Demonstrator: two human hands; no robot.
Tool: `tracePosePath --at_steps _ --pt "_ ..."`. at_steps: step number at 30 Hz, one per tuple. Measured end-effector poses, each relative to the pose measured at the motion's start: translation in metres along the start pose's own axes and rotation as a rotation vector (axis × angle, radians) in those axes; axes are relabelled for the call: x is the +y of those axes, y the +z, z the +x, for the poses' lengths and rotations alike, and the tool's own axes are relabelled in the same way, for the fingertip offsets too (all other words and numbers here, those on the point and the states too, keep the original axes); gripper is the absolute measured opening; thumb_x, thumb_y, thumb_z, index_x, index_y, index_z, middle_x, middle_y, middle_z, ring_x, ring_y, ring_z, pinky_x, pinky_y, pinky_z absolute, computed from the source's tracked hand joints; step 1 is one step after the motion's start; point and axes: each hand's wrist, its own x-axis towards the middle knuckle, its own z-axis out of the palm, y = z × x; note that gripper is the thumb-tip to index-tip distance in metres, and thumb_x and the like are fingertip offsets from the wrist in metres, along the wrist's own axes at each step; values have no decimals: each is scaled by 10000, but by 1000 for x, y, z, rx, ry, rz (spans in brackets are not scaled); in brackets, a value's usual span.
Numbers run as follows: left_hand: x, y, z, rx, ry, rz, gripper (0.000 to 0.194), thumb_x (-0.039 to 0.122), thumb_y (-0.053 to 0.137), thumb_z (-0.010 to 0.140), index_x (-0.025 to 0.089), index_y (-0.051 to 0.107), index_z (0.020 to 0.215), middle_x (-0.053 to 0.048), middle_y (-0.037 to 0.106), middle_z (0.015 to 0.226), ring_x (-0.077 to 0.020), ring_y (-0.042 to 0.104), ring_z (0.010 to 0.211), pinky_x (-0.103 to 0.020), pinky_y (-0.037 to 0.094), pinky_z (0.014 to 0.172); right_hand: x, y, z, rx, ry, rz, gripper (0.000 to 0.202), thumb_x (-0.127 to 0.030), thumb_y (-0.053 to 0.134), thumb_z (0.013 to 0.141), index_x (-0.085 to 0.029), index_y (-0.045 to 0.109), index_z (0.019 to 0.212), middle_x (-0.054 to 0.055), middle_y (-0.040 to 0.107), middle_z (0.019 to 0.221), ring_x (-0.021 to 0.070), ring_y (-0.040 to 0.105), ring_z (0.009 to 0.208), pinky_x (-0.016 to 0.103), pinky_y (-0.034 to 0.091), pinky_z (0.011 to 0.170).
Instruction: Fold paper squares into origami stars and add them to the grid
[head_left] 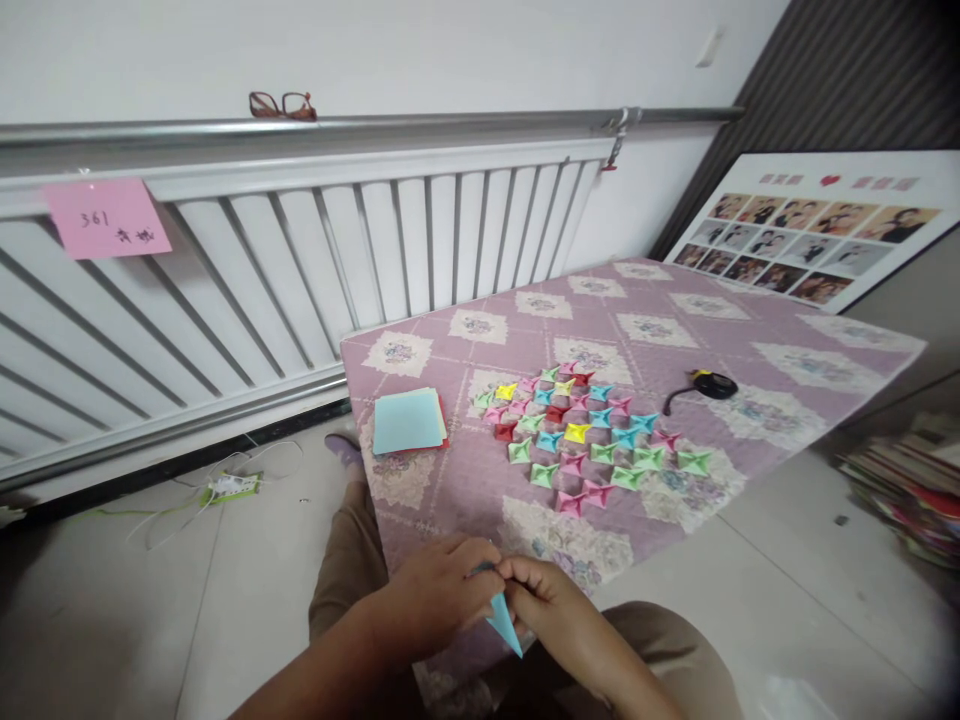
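Observation:
A light blue piece of folded paper [504, 628] is pinched between my two hands at the near edge of the table. My left hand [450, 582] grips it from the left, with its fingers bent over the upper part. From the right, my right hand [546, 602] closes on the same paper with thumb and fingers. A pointed end sticks out below the hands; the rest is covered by fingers. Beyond them lies a stack of square paper sheets [409, 421], light blue on top. Several small folded paper pieces [576, 433] in pink, green, blue, yellow and red sit in rows.
A purple patterned cloth [450, 500] covers the table. A black tape measure [712, 384] rests on the right side. Behind the table runs a white radiator [405, 245], with glasses [283, 105] on the pipe above. A photo board [810, 235] leans at the back right.

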Motion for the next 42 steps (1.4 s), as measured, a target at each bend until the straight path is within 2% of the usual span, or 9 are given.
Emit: tracePosePath --at_steps 4,9,13,18,21,25,30,36,42 --pt "0 -5 2 -54 -8 -87 183 342 518 904 191 551 1001 -47 555 1073 -191 521 938 -309 422 825 -3 -2 -4 -39 -27 -107 185 -172 418 767 -186 596 718 -59 517 609 89 469 548 186 384 538" --pt "3 -14 1 -106 -62 -308 111 301 594 857 193 578 843 -33 550 1036 -157 535 899 -248 421 786 -12 -8 -11 -96 -183 -340 293 -72 415 720 -211 663 793 -36 614 734 113 546 687 195 406 639" --pt "4 -19 -4 -104 -64 -472 104 284 605 852 192 585 808 -32 543 1057 -146 538 938 -237 419 824 -14 -12 -18 -142 -278 -466 216 -120 526 756 -235 670 868 -20 657 837 127 584 745 207 415 687" --pt "4 -24 -9 -63 -118 -619 96 279 633 830 191 602 807 -30 541 1046 -148 541 947 -242 430 823 -16 -11 -20 -210 -321 -451 138 -118 575 775 -226 654 812 -27 652 836 114 588 751 191 401 690" --pt "5 -25 -10 -10 -140 -628 43 196 642 803 188 611 832 -32 535 1027 -148 533 925 -247 426 819 -15 -6 -19 -180 -311 -471 120 -116 576 791 -220 636 782 -31 648 811 111 586 741 189 389 682" --pt "6 -21 -10 -15 -171 -558 153 102 619 761 198 613 879 -35 525 1025 -165 512 931 -268 419 827 -13 -1 -17 -129 -335 -545 116 -145 569 809 -227 627 751 -18 649 835 135 590 790 208 387 700" --pt "5 -17 -14 -36 -185 -533 113 174 605 805 215 626 907 -34 548 1023 -172 523 925 -275 426 814 -20 -1 -17 -123 -358 -569 163 -116 522 815 -233 622 761 -12 643 857 147 587 824 219 390 730" --pt "7 -22 -13 -26 -117 -632 105 239 561 883 222 638 953 -31 586 1020 -150 544 954 -247 417 852 -21 -5 -20 -145 -330 -586 165 -107 606 757 -250 623 836 -24 643 914 152 581 866 212 390 741" --pt "10 -23 -10 40 -178 -685 54 215 580 849 182 616 825 -37 594 965 -151 548 888 -248 416 802 -18 -4 -17 -138 -355 -533 141 -146 550 827 -248 632 880 -4 645 955 161 583 897 231 387 786"
